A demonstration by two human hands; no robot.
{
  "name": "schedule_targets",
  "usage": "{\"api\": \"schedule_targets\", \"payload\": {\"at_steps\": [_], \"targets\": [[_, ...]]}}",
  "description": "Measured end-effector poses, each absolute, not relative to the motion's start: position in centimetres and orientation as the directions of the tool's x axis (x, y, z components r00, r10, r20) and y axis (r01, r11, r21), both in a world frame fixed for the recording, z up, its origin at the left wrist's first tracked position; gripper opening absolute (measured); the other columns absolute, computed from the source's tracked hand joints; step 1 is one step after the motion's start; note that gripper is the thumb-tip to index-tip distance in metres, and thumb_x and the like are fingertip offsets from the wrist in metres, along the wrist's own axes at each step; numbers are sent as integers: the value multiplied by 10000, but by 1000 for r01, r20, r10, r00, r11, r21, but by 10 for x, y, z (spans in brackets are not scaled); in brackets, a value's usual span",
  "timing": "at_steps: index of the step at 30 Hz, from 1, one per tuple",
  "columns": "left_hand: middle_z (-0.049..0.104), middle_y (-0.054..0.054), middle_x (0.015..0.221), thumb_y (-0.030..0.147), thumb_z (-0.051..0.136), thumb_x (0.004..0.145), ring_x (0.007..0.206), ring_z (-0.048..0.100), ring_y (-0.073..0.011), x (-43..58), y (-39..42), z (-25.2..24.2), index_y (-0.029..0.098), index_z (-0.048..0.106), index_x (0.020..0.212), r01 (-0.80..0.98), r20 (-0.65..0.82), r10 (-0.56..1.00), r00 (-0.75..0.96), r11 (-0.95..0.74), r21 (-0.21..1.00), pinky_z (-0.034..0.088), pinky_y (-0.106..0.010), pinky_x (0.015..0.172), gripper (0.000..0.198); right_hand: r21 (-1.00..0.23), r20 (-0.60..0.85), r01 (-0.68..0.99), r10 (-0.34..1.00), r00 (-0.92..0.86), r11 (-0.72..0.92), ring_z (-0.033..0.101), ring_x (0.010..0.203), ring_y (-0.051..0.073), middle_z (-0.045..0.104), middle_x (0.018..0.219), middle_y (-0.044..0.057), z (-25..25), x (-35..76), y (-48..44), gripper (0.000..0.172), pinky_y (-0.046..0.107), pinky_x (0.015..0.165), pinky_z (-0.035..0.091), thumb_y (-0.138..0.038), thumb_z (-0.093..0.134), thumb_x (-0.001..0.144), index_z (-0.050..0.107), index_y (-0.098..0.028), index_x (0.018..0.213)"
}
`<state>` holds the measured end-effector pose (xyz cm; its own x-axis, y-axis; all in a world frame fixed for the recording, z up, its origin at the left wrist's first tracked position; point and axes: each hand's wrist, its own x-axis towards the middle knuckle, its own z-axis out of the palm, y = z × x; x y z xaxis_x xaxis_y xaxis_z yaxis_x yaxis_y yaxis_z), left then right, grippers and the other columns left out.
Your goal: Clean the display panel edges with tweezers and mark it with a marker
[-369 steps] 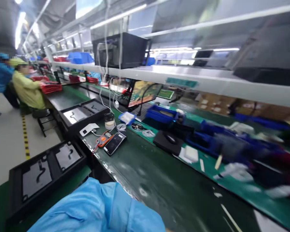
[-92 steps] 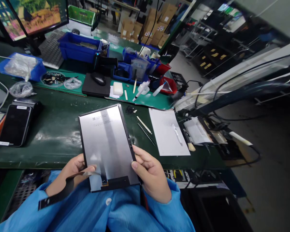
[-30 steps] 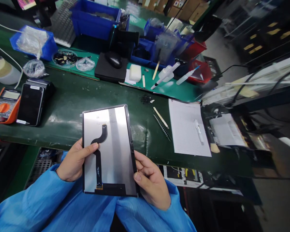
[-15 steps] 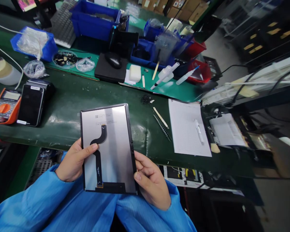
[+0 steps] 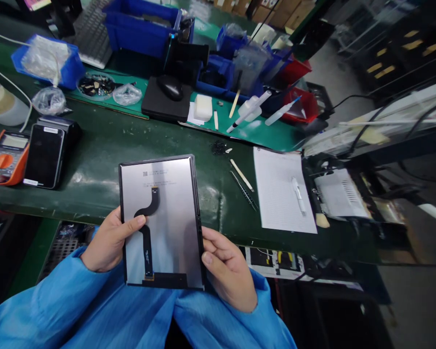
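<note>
Silver tablet display panel (image 5: 174,218) is clamped from both sides — left hand (image 5: 109,241), right hand (image 5: 227,271) — just over the green workbench (image 5: 94,155).

From here I count one left hand (image 5: 107,240) and one right hand (image 5: 227,271), one tablet display panel (image 5: 174,208), and one ribbon cable (image 5: 147,249). Around them I count one multimeter (image 5: 3,162), one phone (image 5: 43,157), one computer mouse (image 5: 170,87), one pair of tweezers (image 5: 243,191), one paper sheet (image 5: 276,189), one white pen (image 5: 298,196), and two clear plastic bags (image 5: 49,100).
</note>
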<state>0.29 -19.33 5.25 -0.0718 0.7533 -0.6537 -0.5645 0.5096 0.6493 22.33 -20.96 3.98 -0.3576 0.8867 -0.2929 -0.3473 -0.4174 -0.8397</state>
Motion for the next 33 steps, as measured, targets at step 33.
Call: {"api": "schedule_targets", "payload": {"at_steps": [33], "targets": [[768, -58, 912, 343, 927, 564, 813, 724, -260, 5, -200, 46, 190, 730, 953, -344, -609, 778, -154, 536, 771, 599, -268, 648, 463, -922, -383, -18, 916, -116, -387, 394, 556, 103, 486, 587, -40, 26, 229, -193, 229, 251, 542, 347, -400, 664, 859, 676, -186, 778]]}}
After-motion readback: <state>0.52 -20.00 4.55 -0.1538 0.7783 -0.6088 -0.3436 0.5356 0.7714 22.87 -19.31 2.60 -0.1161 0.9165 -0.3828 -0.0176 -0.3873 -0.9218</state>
